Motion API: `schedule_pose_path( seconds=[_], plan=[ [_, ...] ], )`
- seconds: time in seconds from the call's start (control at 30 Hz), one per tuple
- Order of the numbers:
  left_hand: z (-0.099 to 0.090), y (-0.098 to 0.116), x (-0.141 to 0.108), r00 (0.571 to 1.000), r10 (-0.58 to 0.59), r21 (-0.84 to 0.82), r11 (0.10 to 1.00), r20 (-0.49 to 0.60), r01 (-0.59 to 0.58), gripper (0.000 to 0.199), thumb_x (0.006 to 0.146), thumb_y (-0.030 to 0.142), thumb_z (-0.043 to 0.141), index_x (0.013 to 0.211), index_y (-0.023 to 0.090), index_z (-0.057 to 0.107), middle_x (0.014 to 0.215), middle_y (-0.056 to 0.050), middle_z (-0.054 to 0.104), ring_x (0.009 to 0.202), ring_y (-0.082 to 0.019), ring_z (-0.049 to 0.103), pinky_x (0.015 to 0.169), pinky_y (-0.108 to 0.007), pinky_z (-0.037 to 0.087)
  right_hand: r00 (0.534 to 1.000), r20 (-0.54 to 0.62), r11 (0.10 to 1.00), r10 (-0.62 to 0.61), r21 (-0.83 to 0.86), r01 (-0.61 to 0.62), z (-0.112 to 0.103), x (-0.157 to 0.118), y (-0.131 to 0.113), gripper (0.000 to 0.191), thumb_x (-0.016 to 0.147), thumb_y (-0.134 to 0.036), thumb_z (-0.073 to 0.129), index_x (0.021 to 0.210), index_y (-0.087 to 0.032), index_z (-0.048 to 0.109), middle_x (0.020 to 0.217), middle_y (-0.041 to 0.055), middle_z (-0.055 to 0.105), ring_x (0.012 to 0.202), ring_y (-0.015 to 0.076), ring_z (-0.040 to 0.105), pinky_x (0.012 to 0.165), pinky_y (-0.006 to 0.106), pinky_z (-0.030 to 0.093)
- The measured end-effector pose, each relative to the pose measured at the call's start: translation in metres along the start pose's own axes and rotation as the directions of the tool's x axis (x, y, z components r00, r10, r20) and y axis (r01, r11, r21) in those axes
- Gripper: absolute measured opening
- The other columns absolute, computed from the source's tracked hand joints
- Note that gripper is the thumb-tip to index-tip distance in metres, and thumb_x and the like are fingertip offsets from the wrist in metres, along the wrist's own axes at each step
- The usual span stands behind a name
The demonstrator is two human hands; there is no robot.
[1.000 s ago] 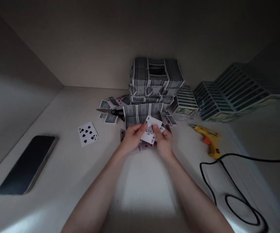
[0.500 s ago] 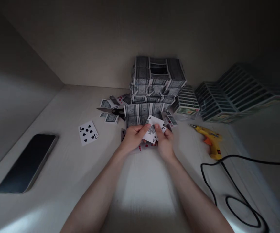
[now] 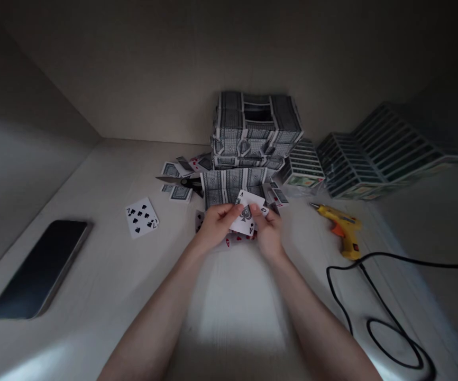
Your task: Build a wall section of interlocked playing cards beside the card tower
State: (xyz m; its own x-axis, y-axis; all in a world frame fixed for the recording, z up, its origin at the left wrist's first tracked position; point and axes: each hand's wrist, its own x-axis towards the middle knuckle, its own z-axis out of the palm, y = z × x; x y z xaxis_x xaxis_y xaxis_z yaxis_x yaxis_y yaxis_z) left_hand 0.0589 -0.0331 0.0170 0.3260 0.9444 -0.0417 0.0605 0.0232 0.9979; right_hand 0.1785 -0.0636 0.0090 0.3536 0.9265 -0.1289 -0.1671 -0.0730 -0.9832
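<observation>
Pinching ace (image 3: 245,222) between both hands, gripped by left hand (image 3: 216,226) on its left side and by right hand (image 3: 269,233) on its right, thumbs on face. Showing corner of queen (image 3: 265,210) behind. Held just before card panel (image 3: 232,182), over middle of table (image 3: 232,312). Note card box (image 3: 231,121) near far edge, scissors (image 3: 191,183) left of panel, seven (image 3: 142,218) farther left, phone (image 3: 40,267) by left edge, glue gun (image 3: 345,227) toward right edge, with cord (image 3: 403,257).
</observation>
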Motion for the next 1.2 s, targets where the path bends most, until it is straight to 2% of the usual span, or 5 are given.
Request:
schedule_pose_path(
  seconds=[0.1,0.23,0.57,0.9,1.2],
  plan=[
    [-0.0019,0.0013,0.0029,0.999,0.0,-0.064,0.998,-0.033,-0.002,0.035,0.074,0.043,0.058,0.056,0.017,0.043,0.05,0.006,0.038,0.045,-0.006,0.035,0.041,-0.019,0.026,1.0,0.019,1.0,-0.009,-0.029,0.009,-0.0004,-0.0001,0.0015,0.04,0.066,-0.054,0.063,0.055,-0.017,0.049,0.041,-0.0063,0.044,0.035,0.0064,0.036,0.034,0.02,0.028],
    [-0.0008,0.0026,0.0044,0.997,-0.015,-0.124,0.992,-0.074,0.006,0.035,0.074,0.043,0.056,0.056,0.017,0.041,0.052,0.006,0.037,0.047,-0.006,0.034,0.043,-0.019,0.028,0.998,0.067,0.998,-0.006,-0.055,0.009,-0.0003,-0.0018,0.0017,0.042,0.066,-0.054,0.062,0.051,-0.018,0.046,0.041,-0.0063,0.043,0.035,0.0057,0.034,0.033,0.019,0.028],
    [-0.0009,-0.0017,0.0044,0.993,-0.023,-0.132,0.991,-0.113,0.008,0.034,0.074,0.04,0.056,0.054,0.016,0.042,0.05,0.005,0.037,0.046,-0.006,0.033,0.043,-0.019,0.029,0.994,0.105,0.999,0.006,-0.039,-0.002,0.0008,-0.0029,0.0017,0.037,0.068,-0.049,0.062,0.053,-0.017,0.05,0.042,-0.0067,0.043,0.036,0.0055,0.034,0.035,0.019,0.03],
    [0.0022,0.0006,0.0022,0.989,0.004,-0.06,0.998,-0.15,-0.013,0.033,0.076,0.04,0.052,0.055,0.017,0.042,0.052,0.005,0.037,0.047,-0.007,0.033,0.043,-0.02,0.028,0.995,0.1,0.998,0.002,-0.057,0.003,0.0005,-0.0015,0.0053,0.038,0.068,-0.05,0.062,0.052,-0.017,0.049,0.044,-0.0062,0.043,0.038,0.0057,0.034,0.036,0.019,0.027],
    [0.0033,-0.0038,0.0041,0.986,0.087,0.075,0.994,-0.144,-0.076,0.037,0.08,0.043,0.048,0.056,0.017,0.038,0.051,0.005,0.035,0.048,-0.007,0.032,0.043,-0.019,0.027,0.998,0.059,0.999,-0.005,-0.044,0.007,-0.0005,0.0002,0.0041,0.04,0.067,-0.05,0.063,0.051,-0.018,0.046,0.043,-0.0063,0.043,0.037,0.006,0.034,0.036,0.021,0.026]
  ],
)
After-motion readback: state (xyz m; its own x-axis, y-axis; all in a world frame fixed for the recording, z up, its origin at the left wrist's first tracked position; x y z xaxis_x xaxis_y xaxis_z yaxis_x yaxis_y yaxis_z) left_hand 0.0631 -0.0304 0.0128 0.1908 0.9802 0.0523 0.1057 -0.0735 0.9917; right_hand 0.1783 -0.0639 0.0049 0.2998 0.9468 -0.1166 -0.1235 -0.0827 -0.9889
